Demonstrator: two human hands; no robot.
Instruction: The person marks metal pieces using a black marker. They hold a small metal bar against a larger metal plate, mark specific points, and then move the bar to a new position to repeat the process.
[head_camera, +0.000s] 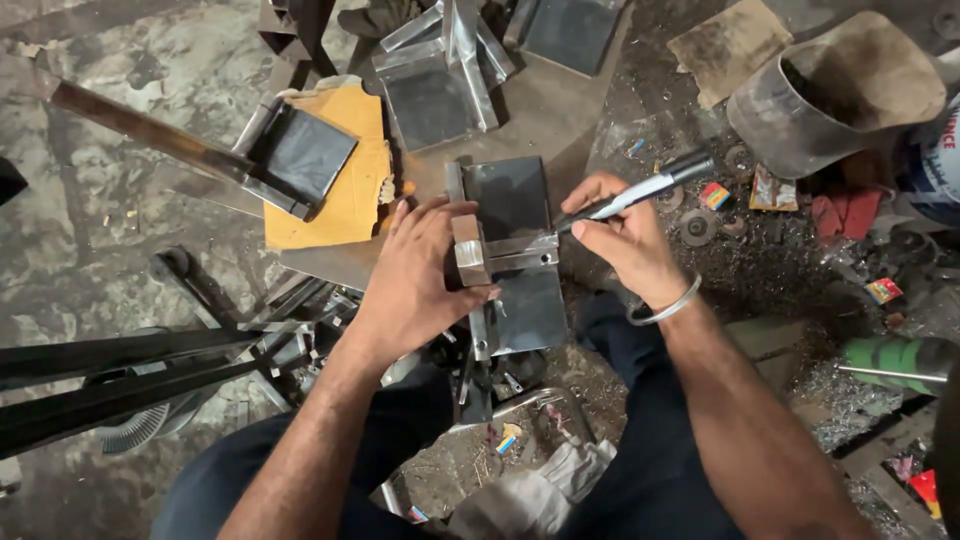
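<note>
We held our left hand flat over a small metal square, its grip closed loosely on that piece and pressing it against the dark steel plate lying on the floor between our knees. Our right hand had its grip closed around a marker pen, whose tip touched the bright strip at the plate's right edge. Far and left lay a similar plate on yellow cardboard. A dented metal bucket stood far right.
</note>
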